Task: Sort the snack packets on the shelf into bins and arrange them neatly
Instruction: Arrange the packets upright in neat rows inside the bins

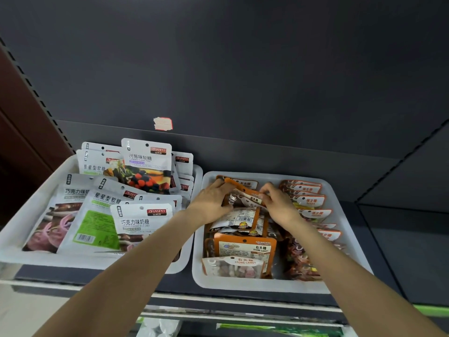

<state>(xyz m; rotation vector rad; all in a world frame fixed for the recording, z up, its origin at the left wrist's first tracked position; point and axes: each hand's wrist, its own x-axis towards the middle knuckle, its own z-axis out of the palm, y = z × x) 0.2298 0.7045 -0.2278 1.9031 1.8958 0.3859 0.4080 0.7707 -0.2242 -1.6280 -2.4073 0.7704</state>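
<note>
Gripping one orange stone-candy packet (246, 196) between us: left hand (211, 201) and right hand (279, 203) fingers curled on its edges, above the right white bin (264, 287) on the shelf (388, 259).

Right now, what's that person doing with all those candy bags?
A person is tidying snack packets on a shop shelf. Both hands are in the right white bin: the left hand and the right hand hold one orange stone candy packet between them, above other orange packets lying in rows. The left white bin beside it holds grey-white gummy and milk candy packets, some standing, some lying flat.
</note>
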